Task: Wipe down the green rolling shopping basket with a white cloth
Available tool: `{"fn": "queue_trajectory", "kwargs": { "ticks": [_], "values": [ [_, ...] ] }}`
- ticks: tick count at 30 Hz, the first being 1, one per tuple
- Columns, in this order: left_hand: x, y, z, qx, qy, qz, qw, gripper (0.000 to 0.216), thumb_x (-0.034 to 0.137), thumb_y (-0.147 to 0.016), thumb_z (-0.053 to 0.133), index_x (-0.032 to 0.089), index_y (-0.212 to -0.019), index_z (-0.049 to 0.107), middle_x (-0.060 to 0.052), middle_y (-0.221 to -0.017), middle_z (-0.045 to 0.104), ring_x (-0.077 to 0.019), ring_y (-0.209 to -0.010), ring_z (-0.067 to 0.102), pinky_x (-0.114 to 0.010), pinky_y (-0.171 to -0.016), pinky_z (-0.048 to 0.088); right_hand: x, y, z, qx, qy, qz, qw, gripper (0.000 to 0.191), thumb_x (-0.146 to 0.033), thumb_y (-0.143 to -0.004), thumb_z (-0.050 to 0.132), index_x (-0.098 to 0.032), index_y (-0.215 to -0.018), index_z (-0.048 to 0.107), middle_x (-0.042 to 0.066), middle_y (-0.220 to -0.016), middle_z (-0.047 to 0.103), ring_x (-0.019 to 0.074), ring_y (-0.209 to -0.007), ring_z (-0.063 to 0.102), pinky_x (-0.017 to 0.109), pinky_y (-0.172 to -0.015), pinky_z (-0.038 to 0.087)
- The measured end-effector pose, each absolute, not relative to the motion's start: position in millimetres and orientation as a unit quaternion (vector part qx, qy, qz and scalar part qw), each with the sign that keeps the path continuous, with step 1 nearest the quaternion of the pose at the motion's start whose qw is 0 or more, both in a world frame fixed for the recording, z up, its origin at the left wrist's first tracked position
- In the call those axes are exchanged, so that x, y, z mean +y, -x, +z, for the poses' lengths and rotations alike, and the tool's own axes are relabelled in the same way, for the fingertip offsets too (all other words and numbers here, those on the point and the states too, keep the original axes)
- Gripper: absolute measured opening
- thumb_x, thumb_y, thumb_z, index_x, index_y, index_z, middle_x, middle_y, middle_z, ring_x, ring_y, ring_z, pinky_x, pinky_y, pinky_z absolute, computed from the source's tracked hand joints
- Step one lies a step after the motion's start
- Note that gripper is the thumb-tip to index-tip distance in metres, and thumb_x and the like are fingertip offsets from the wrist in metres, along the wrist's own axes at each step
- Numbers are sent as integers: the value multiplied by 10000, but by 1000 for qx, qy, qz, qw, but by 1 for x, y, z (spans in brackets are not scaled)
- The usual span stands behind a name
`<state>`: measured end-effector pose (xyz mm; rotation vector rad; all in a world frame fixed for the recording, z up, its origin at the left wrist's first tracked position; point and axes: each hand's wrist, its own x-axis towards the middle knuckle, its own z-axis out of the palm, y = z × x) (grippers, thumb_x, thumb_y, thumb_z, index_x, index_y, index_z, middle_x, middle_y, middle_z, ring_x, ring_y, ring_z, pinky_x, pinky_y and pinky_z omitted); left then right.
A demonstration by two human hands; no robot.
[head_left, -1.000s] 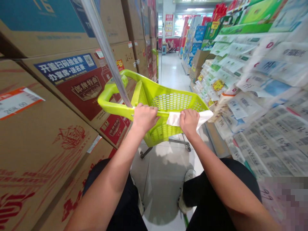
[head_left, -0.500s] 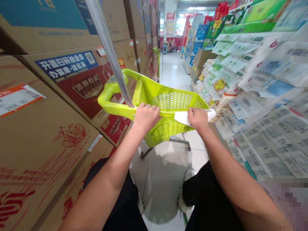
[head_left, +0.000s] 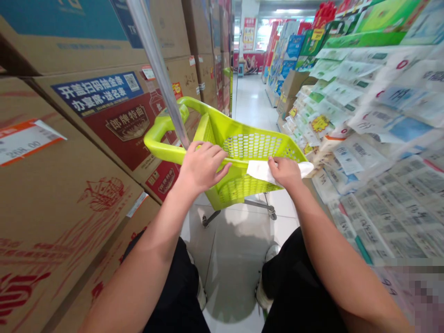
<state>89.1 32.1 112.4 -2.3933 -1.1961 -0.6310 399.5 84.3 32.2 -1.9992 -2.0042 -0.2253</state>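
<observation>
A lime-green plastic shopping cart (head_left: 222,134) stands in front of me in a shop aisle. My left hand (head_left: 201,166) rests over its near rim with the fingers loosened and stretched out, beside a slanting metal pole (head_left: 156,64). My right hand (head_left: 286,172) presses a white cloth (head_left: 260,170) against the same rim, further right, fingers closed on it. The cart's basket looks empty through its mesh.
Stacked brown cardboard cartons (head_left: 69,152) wall the left side. Shelves of packaged tissue goods (head_left: 374,120) line the right. The white tiled floor (head_left: 253,101) runs ahead down the aisle. My legs in black trousers and shoes are below.
My left hand's fingers have loosened from a grip on the rim and now lie stretched over it. My right hand slid the cloth a little to the right along the rim.
</observation>
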Motion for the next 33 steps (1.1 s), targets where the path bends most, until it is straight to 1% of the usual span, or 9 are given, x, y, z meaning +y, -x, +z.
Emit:
{"fn": "queue_trajectory", "kwargs": {
  "ticks": [3, 6, 10, 14, 19, 23, 26, 30, 33],
  "values": [
    [23, -73, 115, -505, 751, -363, 222, 215, 354, -941, 563, 239, -1077, 683, -111, -1174, 697, -322, -1155, 599, -545, -1010, 422, 88, -419, 30, -682, 712, -79, 147, 561, -473, -1076, 356, -142, -1029, 805, 179, -992, 795, 297, -903, 702, 357, -706, 299],
    [21, -67, 111, -586, 637, -453, 214, 423, 377, -951, 531, 189, -1329, 557, -142, -1312, 631, -350, -1304, 538, -564, -1034, 405, 84, -415, 28, -673, 715, -104, 158, 556, -412, -1076, 340, -110, -992, 800, 203, -994, 788, 307, -919, 689, 372, -743, 322],
    [31, -74, 104, -592, 626, -484, 150, 700, 357, -913, 568, 161, -1533, 308, -129, -1273, 701, -304, -1204, 649, -538, -1091, 399, 67, -376, 26, -727, 644, -104, 213, 492, -366, -1087, 320, -155, -1001, 756, 150, -1013, 780, 289, -959, 655, 382, -843, 340],
    [42, -78, 99, -591, 608, -517, 115, 669, 303, -913, 542, 192, -1535, 322, -156, -1279, 715, -334, -1216, 652, -554, -1124, 381, 58, -349, 27, -786, 552, -107, 255, 470, -464, -1098, 336, -181, -1174, 704, 116, -1110, 763, 286, -1047, 629, 384, -914, 347],
    [49, -75, 94, -589, 604, -517, 144, 652, 282, -920, 524, 180, -1536, 337, -159, -1313, 701, -342, -1229, 644, -564, -1134, 383, 78, -385, 28, -726, 651, -105, 196, 520, -431, -1090, 324, -159, -972, 751, 154, -992, 776, 297, -943, 653, 392, -807, 339],
    [50, -82, 91, -587, 602, -517, 161, 670, 263, -920, 527, 139, -1549, 333, -190, -1358, 678, -349, -1248, 637, -578, -1144, 386, 82, -388, 27, -674, 699, -124, 204, 522, -345, -1082, 295, -120, -956, 750, 197, -985, 763, 313, -930, 643, 410, -810, 344],
    [50, -89, 88, -588, 598, -524, 148, 680, 269, -940, 495, 119, -1577, 309, -238, -1431, 621, -377, -1341, 585, -612, -1176, 350, 69, -348, 30, -756, 601, -117, 232, 502, -380, -1105, 262, -150, -1098, 708, 160, -1078, 742, 310, -1019, 618, 415, -890, 359],
    [51, -88, 85, -584, 596, -510, 209, 660, 267, -958, 496, 133, -1583, 330, -240, -1429, 623, -358, -1315, 616, -579, -1142, 406, 60, -310, 36, -839, 476, -100, 245, 540, -512, -1112, 268, -165, -1386, 578, 152, -1277, 689, 309, -1154, 577, 403, -955, 361],
    [51, -81, 85, -582, 607, -491, 228, 673, 268, -967, 497, 136, -1601, 313, -232, -1409, 640, -346, -1296, 635, -557, -1120, 434, 69, -332, 34, -823, 511, -105, 223, 504, -506, -1109, 286, -184, -1234, 654, 139, -1178, 726, 299, -1074, 601, 388, -888, 353]
  ]
}}
